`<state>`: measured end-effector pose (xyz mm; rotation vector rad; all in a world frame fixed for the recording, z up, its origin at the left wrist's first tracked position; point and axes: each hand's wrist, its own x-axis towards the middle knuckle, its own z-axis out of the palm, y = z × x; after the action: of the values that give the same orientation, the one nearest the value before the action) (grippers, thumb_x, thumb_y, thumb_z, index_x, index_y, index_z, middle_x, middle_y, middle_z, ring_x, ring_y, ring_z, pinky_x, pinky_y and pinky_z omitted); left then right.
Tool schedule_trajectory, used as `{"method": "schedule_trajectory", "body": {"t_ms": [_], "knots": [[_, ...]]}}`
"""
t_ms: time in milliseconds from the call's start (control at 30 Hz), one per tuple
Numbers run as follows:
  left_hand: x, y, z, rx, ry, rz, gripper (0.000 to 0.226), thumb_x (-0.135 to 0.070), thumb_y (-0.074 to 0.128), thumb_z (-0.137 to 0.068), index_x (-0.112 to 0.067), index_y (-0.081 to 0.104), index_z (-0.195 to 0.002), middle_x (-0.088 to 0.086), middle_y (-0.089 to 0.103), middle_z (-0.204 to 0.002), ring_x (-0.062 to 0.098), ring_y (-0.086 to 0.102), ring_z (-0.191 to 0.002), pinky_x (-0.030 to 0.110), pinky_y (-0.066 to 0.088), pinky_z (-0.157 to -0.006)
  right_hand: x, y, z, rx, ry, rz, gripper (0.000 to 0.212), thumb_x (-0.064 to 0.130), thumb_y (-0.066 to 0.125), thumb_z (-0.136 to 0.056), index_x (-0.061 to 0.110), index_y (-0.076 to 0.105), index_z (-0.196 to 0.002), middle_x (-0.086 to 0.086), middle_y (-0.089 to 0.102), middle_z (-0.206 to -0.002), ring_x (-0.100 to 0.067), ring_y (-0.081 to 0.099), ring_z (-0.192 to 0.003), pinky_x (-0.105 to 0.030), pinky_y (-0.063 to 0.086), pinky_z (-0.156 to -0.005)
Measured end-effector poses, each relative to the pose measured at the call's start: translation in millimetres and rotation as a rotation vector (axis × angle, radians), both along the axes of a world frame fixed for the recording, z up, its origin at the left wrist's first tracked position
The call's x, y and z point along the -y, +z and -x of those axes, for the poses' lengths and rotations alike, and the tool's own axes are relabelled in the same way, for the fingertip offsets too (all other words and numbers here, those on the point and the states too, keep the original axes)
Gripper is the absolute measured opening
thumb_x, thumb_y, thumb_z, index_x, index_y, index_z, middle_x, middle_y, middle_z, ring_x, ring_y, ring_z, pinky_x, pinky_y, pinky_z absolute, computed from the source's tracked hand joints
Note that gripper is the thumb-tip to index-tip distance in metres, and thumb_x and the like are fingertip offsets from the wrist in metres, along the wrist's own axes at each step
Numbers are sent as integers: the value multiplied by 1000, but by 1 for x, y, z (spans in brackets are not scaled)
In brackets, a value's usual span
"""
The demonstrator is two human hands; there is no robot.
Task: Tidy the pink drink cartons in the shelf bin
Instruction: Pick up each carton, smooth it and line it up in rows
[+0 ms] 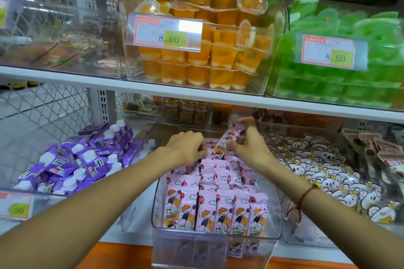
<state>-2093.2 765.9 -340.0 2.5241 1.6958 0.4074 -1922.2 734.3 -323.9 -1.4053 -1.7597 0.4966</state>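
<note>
1 pink carton [227,141] pinched in right hand [251,148].

"8.60" on orange bin's price tag [164,32], "8.60" on green bin's price tag [330,52], "乐吧" on pink cartons [220,207]

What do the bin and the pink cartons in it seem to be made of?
Bin: clear hard plastic, glossy; the cartons and the shelf show through its walls, and its rim catches glare.
Pink cartons: probably coated paperboard or soft printed film, slightly shiny; the look leaves it open. The one the right hand pinches keeps its flat shape.
</note>
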Motion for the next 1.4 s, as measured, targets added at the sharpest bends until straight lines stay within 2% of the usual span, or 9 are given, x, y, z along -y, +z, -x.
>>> {"method": "schedule_trajectory", "body": {"t_ms": [100,267,433,567,767,833,933,1067,1400], "knots": [[0,-1,-3,-3,22,-21,18,-32,57,-94,-20,68,-103,2,69,-105,23,63,-96,33,49,-77,-2,10,-7,212,53,23,40,6,60,-90,17,33,-117,-6,53,-77,-8,43,-54,-15,35,-45],[7,2,-4,26,45,-77,20,-30,54,-95,-21,66,-108,2,68,-108,22,63,-97,29,44,-70,-3,19,2,395,127,-23,37,5,65,-86,12,43,-115,-14,62,-102,-22,62,-81,-37,51,-76],[30,7,6,111,-12,-83,21,-27,54,-96,-33,63,-114,-8,67,-113,14,63,-97,23,40,-65,-22,14,13,560,115,62,36,16,73,-82,11,58,-114,-9,61,-119,-23,59,-104,-27,46,-80],[53,1,10,91,-117,-26,26,-25,49,-98,-37,60,-118,-9,69,-110,13,62,-102,34,52,-81,-21,-9,9,739,128,167,19,18,55,-94,16,68,-108,5,63,-91,-19,59,-92,-25,44,-79],[61,-5,7,-90,-148,-54,28,-33,36,-101,-27,60,-114,-2,62,-121,21,57,-108,35,50,-81,-4,1,9,847,195,250,40,14,40,-99,15,48,-138,-5,56,-123,-25,51,-115,-31,39,-97],[59,-6,7,-159,-151,-21,25,-30,37,-100,-18,59,-95,3,63,-107,25,57,-100,40,49,-78,18,-3,11,855,97,108,43,15,42,-97,14,43,-140,-10,46,-140,-29,44,-127,-38,41,-99],[56,-4,9,-183,-161,47,23,-25,41,-99,-20,61,-106,3,65,-109,24,58,-103,31,44,-74,73,-25,12,751,94,-87,43,28,37,-100,17,38,-141,-6,41,-142,-23,39,-130,-36,40,-100],[48,10,4,-15,-146,107,27,-32,47,-98,-26,63,-119,-6,63,-123,15,58,-108,33,47,-92,109,-49,8,815,159,-70,56,47,23,-101,19,24,-149,-2,32,-152,-16,25,-138,-29,17,-114],[27,2,-30,-36,-83,-66,22,-27,61,-92,-20,69,-111,-1,65,-115,18,55,-109,32,46,-78,101,-56,3,754,172,-149,50,46,28,-101,22,35,-144,1,45,-142,-15,33,-132,-30,19,-111]]}}
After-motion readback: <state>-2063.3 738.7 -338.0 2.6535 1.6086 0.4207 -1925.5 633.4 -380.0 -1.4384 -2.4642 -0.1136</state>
